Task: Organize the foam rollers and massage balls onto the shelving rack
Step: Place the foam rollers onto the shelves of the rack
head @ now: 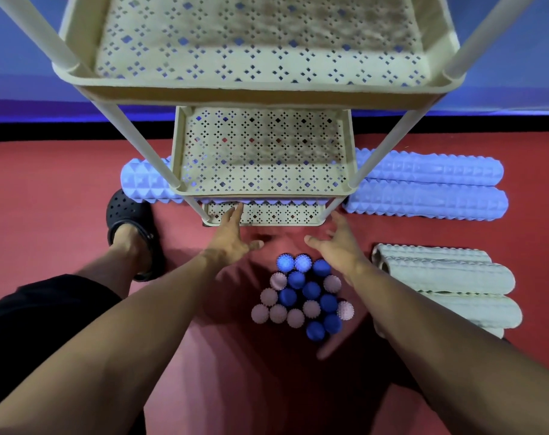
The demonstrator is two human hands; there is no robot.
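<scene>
Red floor mat (63,189) carries everything: nearest, a cluster of blue and pale spiky massage balls (303,296) is seen between the forearms, below both wrists. Left hand (232,237) and right hand (339,243) are held apart with fingers spread, gripping nothing, the left one touching or nearly at the bottom shelf (263,215) of the shelving rack (260,89). Beyond, a blue foam roller (144,180) lies crosswise on that shelf, its middle hidden by the tier above; two more blue rollers (423,186) and the grey rollers (448,284) lie right, nearer the right hand.
</scene>
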